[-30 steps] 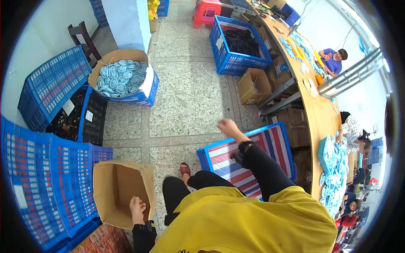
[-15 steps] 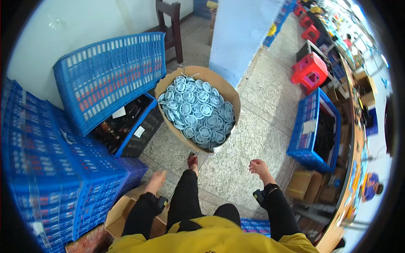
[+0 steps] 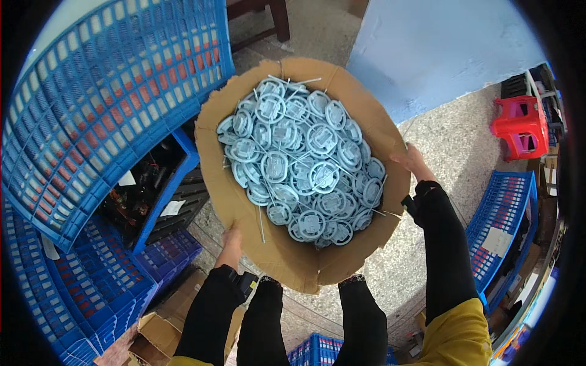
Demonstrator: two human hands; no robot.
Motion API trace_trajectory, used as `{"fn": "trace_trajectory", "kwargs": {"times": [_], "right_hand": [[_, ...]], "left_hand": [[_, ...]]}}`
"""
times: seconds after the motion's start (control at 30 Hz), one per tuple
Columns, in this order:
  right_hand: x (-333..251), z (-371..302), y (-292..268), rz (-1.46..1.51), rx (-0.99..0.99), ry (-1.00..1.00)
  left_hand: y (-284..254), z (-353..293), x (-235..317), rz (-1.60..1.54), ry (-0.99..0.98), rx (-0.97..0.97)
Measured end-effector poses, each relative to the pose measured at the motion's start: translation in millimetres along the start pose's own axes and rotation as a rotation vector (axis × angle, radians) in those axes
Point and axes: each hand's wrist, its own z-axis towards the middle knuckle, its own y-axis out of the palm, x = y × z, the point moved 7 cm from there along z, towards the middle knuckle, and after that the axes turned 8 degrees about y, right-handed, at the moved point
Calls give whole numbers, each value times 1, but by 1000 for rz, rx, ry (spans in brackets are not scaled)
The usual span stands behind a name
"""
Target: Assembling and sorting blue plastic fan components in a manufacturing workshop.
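Before me on the speckled floor stands an open cardboard box (image 3: 278,250) with a rounded, bent rim. It is heaped with many pale grey-blue round plastic parts (image 3: 323,177), some with thin sticks poking out. At the box's near left side, my left hand (image 3: 229,249) grips the wall, its fingers partly hidden. My right hand (image 3: 416,163) is closed on the right rim, with the thumb side toward the parts.
Blue slatted crates (image 3: 79,287) are stacked at the left, one tilted beside a crate of dark parts (image 3: 143,177). A pale blue pillar (image 3: 439,55) rises beyond the box. Right of me are a red stool (image 3: 522,128) and another blue crate (image 3: 497,226).
I have come closer and bent over the box, which now fills more of the view. Both hands have moved from free air onto its sides.
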Motion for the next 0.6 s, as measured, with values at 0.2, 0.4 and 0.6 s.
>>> {"fn": "trace_trajectory", "kwargs": {"times": [0.2, 0.4, 0.6], "right_hand": [[-5, -36, 53, -514, -84, -332], [-37, -141, 19, -390, -226, -234], [-17, -224, -57, -189, -171, -8]], "left_hand": [[12, -6, 47, 1245, 348, -15], [26, -10, 70, 1077, 518, -92], [11, -71, 140, 734, 773, -462]]}}
